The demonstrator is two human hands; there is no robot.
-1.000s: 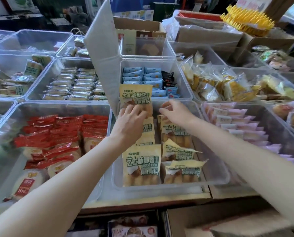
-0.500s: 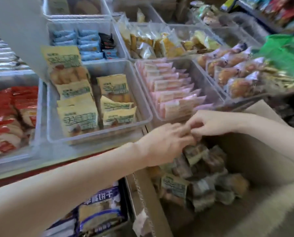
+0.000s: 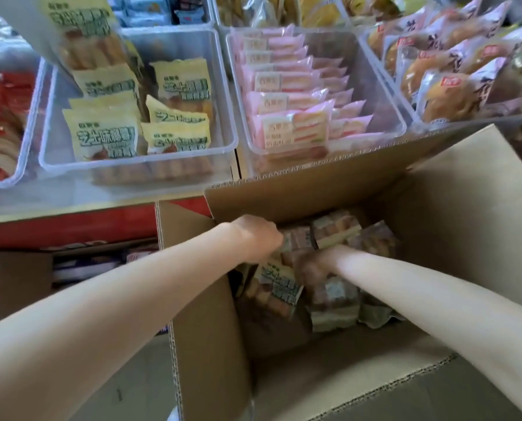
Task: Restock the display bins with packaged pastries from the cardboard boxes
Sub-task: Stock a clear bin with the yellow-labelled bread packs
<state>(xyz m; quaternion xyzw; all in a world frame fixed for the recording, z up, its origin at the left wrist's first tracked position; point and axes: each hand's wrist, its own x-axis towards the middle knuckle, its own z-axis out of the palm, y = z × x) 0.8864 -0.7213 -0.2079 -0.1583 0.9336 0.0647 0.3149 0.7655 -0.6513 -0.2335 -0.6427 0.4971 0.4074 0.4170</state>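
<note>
While both forearms reach down into the cardboard box [image 3: 420, 189], left hand [image 3: 258, 238] and right hand [image 3: 312, 265] grasp pastry packs [image 3: 279, 287].

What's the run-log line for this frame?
phase: picking from box | left hand: in cardboard box, on packets | right hand: among packets | yellow-packet bin: part full

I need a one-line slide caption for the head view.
Both hands, left and right, reach into the cardboard box of packaged pastries below the display bins.
</note>
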